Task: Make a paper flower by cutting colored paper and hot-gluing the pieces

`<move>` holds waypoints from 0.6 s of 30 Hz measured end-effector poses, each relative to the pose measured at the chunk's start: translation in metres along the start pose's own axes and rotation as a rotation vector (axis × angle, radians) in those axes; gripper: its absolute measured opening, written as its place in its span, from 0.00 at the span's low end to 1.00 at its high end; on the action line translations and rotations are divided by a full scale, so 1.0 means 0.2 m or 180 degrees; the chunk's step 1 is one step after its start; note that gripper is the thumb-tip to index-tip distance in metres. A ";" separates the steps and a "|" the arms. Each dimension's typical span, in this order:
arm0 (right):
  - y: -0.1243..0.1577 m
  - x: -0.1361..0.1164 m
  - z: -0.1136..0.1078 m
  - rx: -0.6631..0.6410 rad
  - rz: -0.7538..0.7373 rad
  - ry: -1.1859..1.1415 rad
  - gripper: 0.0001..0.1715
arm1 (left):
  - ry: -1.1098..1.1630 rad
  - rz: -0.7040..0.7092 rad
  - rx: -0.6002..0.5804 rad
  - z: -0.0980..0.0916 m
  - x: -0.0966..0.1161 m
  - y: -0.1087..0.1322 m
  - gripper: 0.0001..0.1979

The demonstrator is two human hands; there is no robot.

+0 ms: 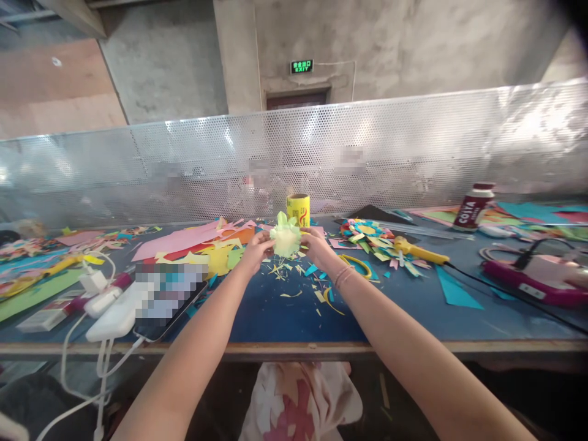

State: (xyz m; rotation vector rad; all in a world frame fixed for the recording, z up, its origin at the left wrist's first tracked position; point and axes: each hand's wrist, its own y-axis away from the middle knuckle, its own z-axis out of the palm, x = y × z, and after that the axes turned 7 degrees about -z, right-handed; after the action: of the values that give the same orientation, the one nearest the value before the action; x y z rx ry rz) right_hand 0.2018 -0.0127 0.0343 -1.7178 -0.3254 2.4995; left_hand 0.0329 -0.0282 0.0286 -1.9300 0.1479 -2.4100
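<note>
Paper flower (286,240), pale yellow-green, at frame centre over table (294,327); left hand (258,251) and right hand (318,246) each pinch one side of it with fingertips. Yellow cylinder (301,210) upright just behind. Cut paper scraps (319,296) scattered below. Yellow glue gun (425,251) right of centre; phone (169,300), cable attached, lower left; maroon bottle (474,207) at right

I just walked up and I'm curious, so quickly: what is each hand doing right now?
Left hand: closed, fingers holding one side of the pale green paper flower.
Right hand: closed, fingers holding the flower's other side.
</note>
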 end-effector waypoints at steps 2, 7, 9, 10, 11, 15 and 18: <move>0.00 0.00 0.00 0.0025 -0.0003 -0.0050 0.24 | 0.0135 -0.0007 0.0039 -0.01 -0.01 -0.01 0.17; 0.01 -0.02 0.01 0.0003 -0.0188 -0.0169 0.25 | 0.0179 -0.0003 0.0050 0.00 0.00 -0.01 0.17; 0.01 -0.02 0.01 0.0012 -0.0220 -0.0172 0.24 | 0.0177 -0.0050 -0.0003 0.00 0.00 0.01 0.17; 0.01 -0.02 0.01 0.0007 -0.0240 -0.0179 0.24 | 0.0170 -0.0093 -0.0045 0.01 0.01 0.01 0.17; 0.01 -0.02 0.01 -0.0003 -0.0259 -0.0191 0.24 | 0.0157 -0.0138 -0.0093 0.01 0.01 0.02 0.18; 0.01 -0.02 0.01 -0.0055 -0.0228 -0.0198 0.23 | 0.0057 -0.0176 -0.0107 0.01 0.01 0.02 0.19; 0.01 -0.03 0.00 0.0021 -0.0138 -0.0172 0.22 | -0.0064 -0.0222 0.0290 0.00 0.01 0.01 0.19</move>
State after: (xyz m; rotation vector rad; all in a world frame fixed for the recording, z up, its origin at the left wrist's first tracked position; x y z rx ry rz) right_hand 0.2038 -0.0161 0.0393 -1.6254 -0.3543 2.5168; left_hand 0.0326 -0.0299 0.0295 -1.9507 -0.0301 -2.3934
